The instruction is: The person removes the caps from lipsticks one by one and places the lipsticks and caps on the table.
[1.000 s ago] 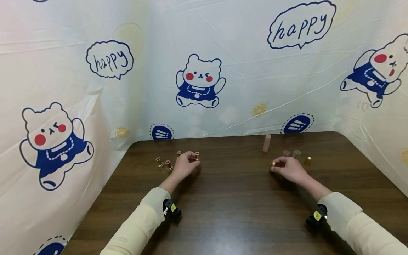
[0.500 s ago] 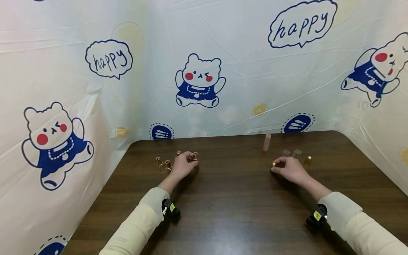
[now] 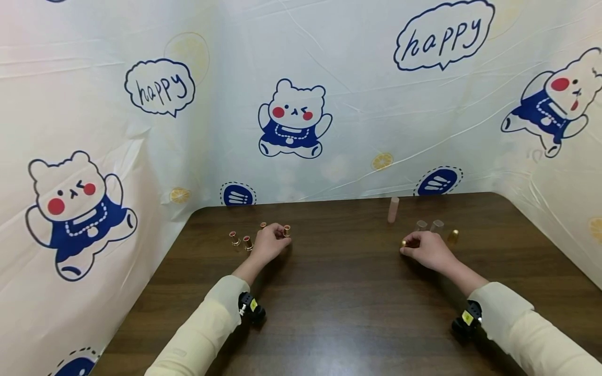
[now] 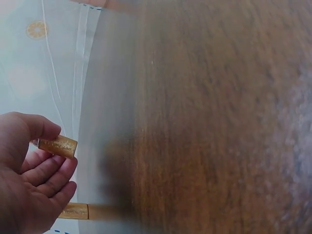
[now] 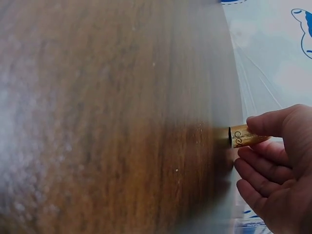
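Observation:
In the head view my left hand [image 3: 267, 245] pinches a gold lipstick tube [image 3: 286, 231] at the left of the table. The left wrist view shows this gold lipstick tube [image 4: 58, 146] between thumb and fingertips, its far end pointing towards the tabletop. Beside that hand stand lipsticks with red tops, one lipstick [image 3: 234, 238] farther left and another lipstick [image 3: 247, 243] nearer. A third gold lipstick [image 3: 263, 225] is partly behind the hand. My right hand [image 3: 429, 250] pinches a gold lipstick cap [image 5: 241, 137] with dark lettering, its dark end close to the table.
Beyond the right hand stand two clear caps, one clear cap [image 3: 421, 225] left of the other clear cap [image 3: 437, 225]. A gold cap [image 3: 453, 236] is to their right and a pinkish tube [image 3: 393, 210] stands near the back edge. A printed curtain [image 3: 348, 104] encloses the brown table [image 3: 348, 292].
The left hand has shifted slightly left with the lipstick tube in its fingers. My right hand stays almost still, holding the gold cap.

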`<state>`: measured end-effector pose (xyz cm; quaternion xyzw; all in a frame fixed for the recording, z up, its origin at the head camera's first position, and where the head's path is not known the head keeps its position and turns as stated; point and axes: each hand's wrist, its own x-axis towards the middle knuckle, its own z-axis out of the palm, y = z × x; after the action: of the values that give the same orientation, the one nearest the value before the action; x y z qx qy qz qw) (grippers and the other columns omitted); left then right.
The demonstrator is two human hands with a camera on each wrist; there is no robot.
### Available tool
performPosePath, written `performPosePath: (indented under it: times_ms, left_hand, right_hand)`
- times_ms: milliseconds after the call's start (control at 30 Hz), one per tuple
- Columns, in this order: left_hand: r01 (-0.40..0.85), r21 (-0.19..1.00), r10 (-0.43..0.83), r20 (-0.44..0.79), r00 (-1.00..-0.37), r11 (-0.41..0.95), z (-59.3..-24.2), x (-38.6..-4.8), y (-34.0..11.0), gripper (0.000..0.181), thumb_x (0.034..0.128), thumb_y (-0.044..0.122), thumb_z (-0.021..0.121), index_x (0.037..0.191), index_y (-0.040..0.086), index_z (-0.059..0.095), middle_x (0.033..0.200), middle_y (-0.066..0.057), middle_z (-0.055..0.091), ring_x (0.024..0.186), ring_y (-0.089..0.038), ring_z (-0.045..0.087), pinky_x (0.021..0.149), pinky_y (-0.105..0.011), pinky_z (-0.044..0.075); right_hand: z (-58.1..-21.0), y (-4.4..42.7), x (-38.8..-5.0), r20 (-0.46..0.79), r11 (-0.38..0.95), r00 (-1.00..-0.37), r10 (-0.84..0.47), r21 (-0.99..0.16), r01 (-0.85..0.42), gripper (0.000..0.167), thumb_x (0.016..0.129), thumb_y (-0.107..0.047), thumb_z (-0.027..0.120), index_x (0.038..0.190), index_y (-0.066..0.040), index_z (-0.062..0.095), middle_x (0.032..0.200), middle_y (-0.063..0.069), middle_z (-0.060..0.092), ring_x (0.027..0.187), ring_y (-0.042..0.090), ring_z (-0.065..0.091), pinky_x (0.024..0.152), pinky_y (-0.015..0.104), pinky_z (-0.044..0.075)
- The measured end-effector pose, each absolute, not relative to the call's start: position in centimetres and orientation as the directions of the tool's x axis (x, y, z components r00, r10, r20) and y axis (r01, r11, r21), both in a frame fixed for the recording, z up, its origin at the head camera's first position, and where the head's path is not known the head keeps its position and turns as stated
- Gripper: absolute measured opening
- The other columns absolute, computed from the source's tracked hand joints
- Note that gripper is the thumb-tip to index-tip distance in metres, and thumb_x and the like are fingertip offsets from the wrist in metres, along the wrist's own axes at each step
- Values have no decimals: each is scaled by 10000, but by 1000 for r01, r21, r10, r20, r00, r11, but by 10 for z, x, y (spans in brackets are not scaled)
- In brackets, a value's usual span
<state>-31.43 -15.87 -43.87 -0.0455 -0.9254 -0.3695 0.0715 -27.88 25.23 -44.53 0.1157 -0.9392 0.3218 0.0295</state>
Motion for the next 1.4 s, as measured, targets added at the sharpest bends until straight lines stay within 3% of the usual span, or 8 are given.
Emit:
performPosePath:
  times_ms: [667, 1400]
  left_hand:
    - [89, 651, 20, 113, -993, 754, -444, -316, -164, 173, 833, 116, 770, 948, 45, 663, 873, -59, 650, 800, -204, 581, 746, -368, 491]
    - [80, 651, 11, 110, -994, 755, -447, -316, -166, 175, 839, 111, 769, 961, 34, 670, 897, -80, 664, 833, -222, 600, 797, -392, 498]
  right_hand:
    - [-446, 252, -277, 138, 777, -966, -219, -574, -258, 201, 850, -142, 741, 954, 23, 691, 900, 101, 664, 827, 245, 600, 775, 477, 492]
    - [-444, 251, -276, 197, 774, -959, -203, -567, -280, 264, 844, -136, 746, 1012, 59, 685, 936, 149, 688, 876, 299, 640, 791, 496, 495]
